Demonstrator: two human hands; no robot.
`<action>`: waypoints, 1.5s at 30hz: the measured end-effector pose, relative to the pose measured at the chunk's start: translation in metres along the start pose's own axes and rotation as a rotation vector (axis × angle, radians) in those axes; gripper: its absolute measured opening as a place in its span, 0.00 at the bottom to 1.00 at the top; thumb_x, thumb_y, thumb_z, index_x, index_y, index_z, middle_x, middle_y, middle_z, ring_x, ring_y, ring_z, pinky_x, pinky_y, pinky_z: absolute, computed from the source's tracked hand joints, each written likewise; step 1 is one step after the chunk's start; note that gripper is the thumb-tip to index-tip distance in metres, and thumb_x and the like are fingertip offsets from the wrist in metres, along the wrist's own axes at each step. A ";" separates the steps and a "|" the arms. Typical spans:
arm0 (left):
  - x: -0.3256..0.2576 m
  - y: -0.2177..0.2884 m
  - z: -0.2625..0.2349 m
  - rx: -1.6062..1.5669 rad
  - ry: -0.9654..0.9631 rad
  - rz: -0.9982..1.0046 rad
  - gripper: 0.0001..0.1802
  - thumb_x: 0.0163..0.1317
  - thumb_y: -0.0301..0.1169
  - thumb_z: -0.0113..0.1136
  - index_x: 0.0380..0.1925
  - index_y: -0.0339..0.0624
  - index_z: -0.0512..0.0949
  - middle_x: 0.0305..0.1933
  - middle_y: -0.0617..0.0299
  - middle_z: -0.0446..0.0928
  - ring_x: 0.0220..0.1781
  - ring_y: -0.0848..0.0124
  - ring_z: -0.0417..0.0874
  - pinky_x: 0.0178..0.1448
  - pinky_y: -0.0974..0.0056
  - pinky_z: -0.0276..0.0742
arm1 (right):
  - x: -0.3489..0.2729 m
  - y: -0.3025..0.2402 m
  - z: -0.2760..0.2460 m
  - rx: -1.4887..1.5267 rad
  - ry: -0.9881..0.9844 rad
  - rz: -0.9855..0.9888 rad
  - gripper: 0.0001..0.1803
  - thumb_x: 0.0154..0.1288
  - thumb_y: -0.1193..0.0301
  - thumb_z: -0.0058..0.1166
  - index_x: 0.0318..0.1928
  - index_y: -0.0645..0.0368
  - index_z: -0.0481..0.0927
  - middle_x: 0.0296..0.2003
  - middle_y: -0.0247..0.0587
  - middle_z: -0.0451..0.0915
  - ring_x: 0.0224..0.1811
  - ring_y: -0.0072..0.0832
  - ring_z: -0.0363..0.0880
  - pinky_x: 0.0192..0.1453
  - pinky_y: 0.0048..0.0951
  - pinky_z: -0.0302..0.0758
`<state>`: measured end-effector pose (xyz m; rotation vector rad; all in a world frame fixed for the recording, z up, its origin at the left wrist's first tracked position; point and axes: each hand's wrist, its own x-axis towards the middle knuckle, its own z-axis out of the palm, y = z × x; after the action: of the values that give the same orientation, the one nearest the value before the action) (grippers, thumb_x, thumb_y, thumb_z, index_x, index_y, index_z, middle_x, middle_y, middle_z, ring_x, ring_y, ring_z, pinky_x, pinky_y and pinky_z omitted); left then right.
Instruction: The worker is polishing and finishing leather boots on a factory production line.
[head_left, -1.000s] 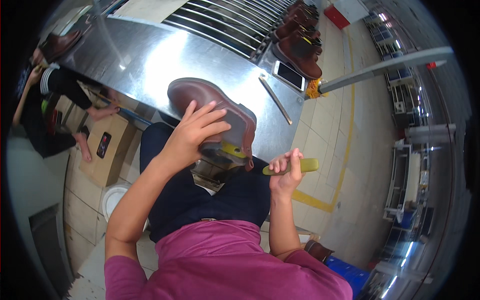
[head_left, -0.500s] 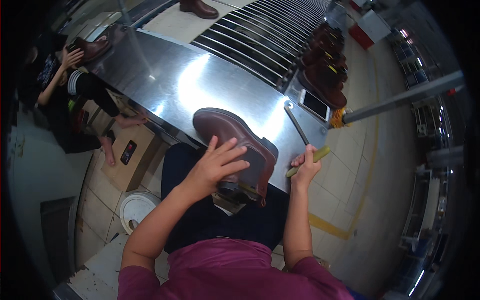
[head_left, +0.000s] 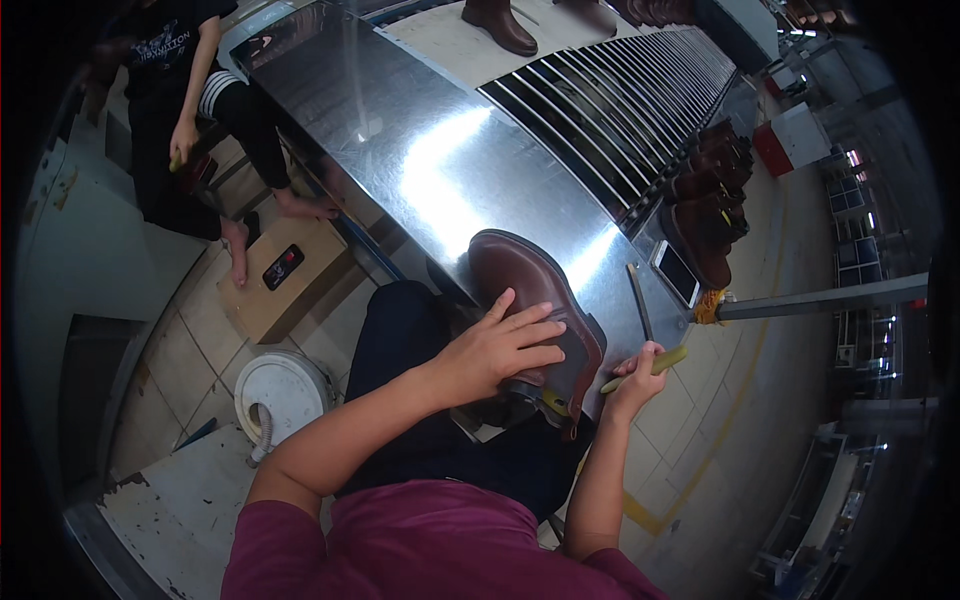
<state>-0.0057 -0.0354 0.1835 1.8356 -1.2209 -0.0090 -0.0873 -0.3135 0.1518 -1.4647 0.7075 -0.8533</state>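
- The person's right hand (head_left: pixel 640 372) is clenched round a green tool (head_left: pixel 675 358), smooth and slim, which sticks out on both sides of the fist.
- A thin metal rod (head_left: pixel 638 300) meets that hand's fingertips at its lower end; whether they grip it cannot be told.
- The left hand (head_left: pixel 500 355) lies with fingers spread on the boot, pressed to its side rather than wrapped round it.
- The boot (head_left: pixel 520 275) is between the person's lap and the table (head_left: pixel 400 110), turned side up, its toe over the table's edge and its opening towards the body.
- It is brown leather with a soft shine at the toe, a dark side panel, a dark sole edge and a small pull loop at the heel end; yellow shows at the opening.
- A white phone (head_left: pixel 676 273) with a dark screen lies on the table, right of the rod.
- More brown boots (head_left: pixel 700 240) stand beyond it, next to a rack (head_left: pixel 610 110) of metal bars.
- To the left, a dark phone (head_left: pixel 284 267) lies on a box (head_left: pixel 250 290); the red marks on it are too small to read.
- Farther back sits a co-worker (head_left: pixel 170 110), pale lettering across the black shirt.
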 end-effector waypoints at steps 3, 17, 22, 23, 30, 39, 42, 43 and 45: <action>-0.001 0.000 0.001 0.023 0.013 0.002 0.24 0.60 0.23 0.65 0.58 0.51 0.80 0.74 0.59 0.70 0.82 0.57 0.62 0.82 0.33 0.50 | -0.002 -0.005 0.006 -0.107 -0.015 -0.030 0.11 0.74 0.66 0.57 0.44 0.61 0.75 0.24 0.30 0.70 0.19 0.15 0.66 0.23 0.21 0.66; 0.002 0.003 -0.003 0.221 0.052 0.119 0.33 0.45 0.26 0.73 0.56 0.51 0.79 0.68 0.63 0.76 0.77 0.58 0.69 0.76 0.31 0.57 | 0.071 0.038 0.054 -0.079 -0.249 0.070 0.13 0.73 0.65 0.61 0.50 0.59 0.81 0.27 0.29 0.76 0.18 0.15 0.65 0.20 0.21 0.61; -0.010 0.035 -0.017 0.097 0.194 -0.050 0.31 0.45 0.32 0.77 0.53 0.50 0.81 0.61 0.61 0.81 0.70 0.55 0.77 0.73 0.38 0.67 | 0.093 0.041 0.080 0.070 -0.454 -0.040 0.12 0.77 0.65 0.58 0.51 0.60 0.78 0.20 0.25 0.65 0.17 0.14 0.62 0.20 0.21 0.62; -0.014 0.043 -0.022 0.017 0.306 -0.144 0.31 0.46 0.33 0.79 0.54 0.48 0.81 0.59 0.59 0.82 0.65 0.56 0.80 0.69 0.45 0.73 | 0.092 0.043 0.078 0.151 -0.411 -0.024 0.13 0.77 0.65 0.58 0.52 0.61 0.77 0.20 0.25 0.65 0.17 0.15 0.61 0.20 0.21 0.62; -0.081 0.114 -0.090 0.195 1.035 -0.610 0.31 0.54 0.35 0.78 0.58 0.40 0.79 0.42 0.50 0.87 0.43 0.65 0.90 0.47 0.62 0.84 | 0.093 0.049 0.070 0.237 -0.473 0.012 0.14 0.77 0.65 0.57 0.54 0.63 0.77 0.18 0.26 0.64 0.15 0.14 0.60 0.20 0.20 0.60; -0.210 0.324 -0.198 1.833 1.588 -0.533 0.28 0.56 0.29 0.77 0.57 0.42 0.80 0.47 0.52 0.86 0.43 0.66 0.89 0.49 0.61 0.84 | 0.089 0.050 0.072 0.093 -0.439 -0.045 0.14 0.79 0.63 0.55 0.53 0.62 0.78 0.19 0.26 0.64 0.17 0.14 0.59 0.22 0.20 0.59; -0.249 0.403 -0.210 2.079 1.526 -0.713 0.25 0.59 0.33 0.74 0.57 0.41 0.81 0.42 0.53 0.88 0.41 0.66 0.89 0.47 0.61 0.83 | 0.088 0.048 0.073 0.017 -0.391 -0.042 0.14 0.77 0.61 0.57 0.50 0.59 0.79 0.18 0.28 0.64 0.17 0.16 0.61 0.22 0.23 0.60; -0.267 0.425 -0.218 1.890 1.667 -0.671 0.24 0.58 0.35 0.76 0.54 0.39 0.82 0.43 0.55 0.88 0.41 0.68 0.88 0.49 0.61 0.83 | 0.088 0.047 0.073 0.043 -0.408 -0.048 0.14 0.78 0.63 0.56 0.52 0.61 0.78 0.19 0.28 0.65 0.17 0.15 0.61 0.22 0.21 0.60; -0.313 0.472 -0.241 1.752 1.788 -0.860 0.26 0.56 0.36 0.77 0.49 0.26 0.82 0.45 0.50 0.88 0.46 0.69 0.87 0.54 0.61 0.81 | 0.089 0.047 0.073 0.054 -0.422 -0.050 0.14 0.79 0.65 0.55 0.53 0.62 0.78 0.20 0.27 0.66 0.17 0.14 0.61 0.22 0.19 0.60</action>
<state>-0.4019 0.3073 0.5072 2.0357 1.3139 2.1352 0.0248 -0.3513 0.1141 -1.5530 0.3302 -0.5677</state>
